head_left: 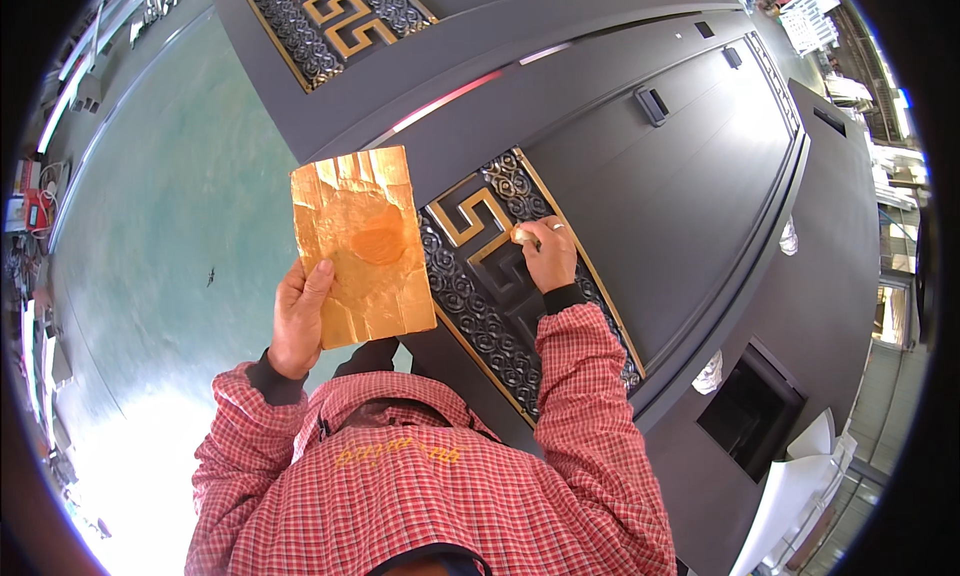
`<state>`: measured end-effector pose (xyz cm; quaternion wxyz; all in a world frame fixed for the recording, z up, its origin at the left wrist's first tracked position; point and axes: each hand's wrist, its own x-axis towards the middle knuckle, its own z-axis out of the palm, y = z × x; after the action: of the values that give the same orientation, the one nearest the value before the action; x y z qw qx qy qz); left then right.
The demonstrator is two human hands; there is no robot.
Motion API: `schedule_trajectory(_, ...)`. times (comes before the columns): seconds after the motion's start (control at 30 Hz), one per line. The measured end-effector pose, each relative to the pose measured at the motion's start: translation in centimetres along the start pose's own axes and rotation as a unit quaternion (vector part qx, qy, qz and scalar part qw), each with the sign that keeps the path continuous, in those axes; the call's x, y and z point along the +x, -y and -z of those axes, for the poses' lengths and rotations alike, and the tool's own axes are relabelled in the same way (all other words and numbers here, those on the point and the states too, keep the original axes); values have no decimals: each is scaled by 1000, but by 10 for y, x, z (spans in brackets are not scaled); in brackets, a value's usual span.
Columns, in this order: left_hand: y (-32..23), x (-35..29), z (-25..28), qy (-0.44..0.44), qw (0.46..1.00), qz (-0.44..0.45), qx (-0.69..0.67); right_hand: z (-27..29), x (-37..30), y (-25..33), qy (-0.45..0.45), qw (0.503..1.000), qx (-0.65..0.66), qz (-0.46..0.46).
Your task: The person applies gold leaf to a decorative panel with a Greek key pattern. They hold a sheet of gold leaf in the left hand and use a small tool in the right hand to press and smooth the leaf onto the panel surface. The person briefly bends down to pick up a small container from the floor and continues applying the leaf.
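Observation:
My left hand (302, 311) grips the lower left edge of a gold-coated cardboard sheet (350, 301), thumb on its face. A wet-looking orange-gold patch of paint (380, 238) lies on the sheet. Pinched in my right hand (550, 256) is a small pale applicator with a gold tip (520, 235); its exact kind is hidden by my fingers. The tip touches the raised key pattern on a dark ornamental panel (455, 281). The pattern's far part (465, 216) is gold, while the part nearer me (515, 281) is still dark grey. Scrollwork and gold edge strips flank it.
The panel is set in a large dark grey door (640, 196) with a recessed black handle (651, 106). Another ornamented panel (340, 21) lies beyond it. A rectangular opening (750, 413) and white sheeting (790, 496) are at right. Green floor (180, 206) stretches to the left.

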<state>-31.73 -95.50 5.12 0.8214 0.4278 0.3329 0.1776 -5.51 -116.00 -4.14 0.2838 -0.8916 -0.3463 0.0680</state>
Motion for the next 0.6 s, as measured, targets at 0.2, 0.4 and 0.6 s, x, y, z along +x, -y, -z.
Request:
schedule_trajectory(0.2,-2,21,-17,16,1000,13,8,16,-5,10,-76,995,54,-25)
schedule_trajectory(0.4,9,50,-32,79,995,56,10,63,-7,73,-144,969,195,-43)
schedule_trajectory(0.6,-2,83,-39,201,975,94,17,75,-6,151,-153,980,127,11)
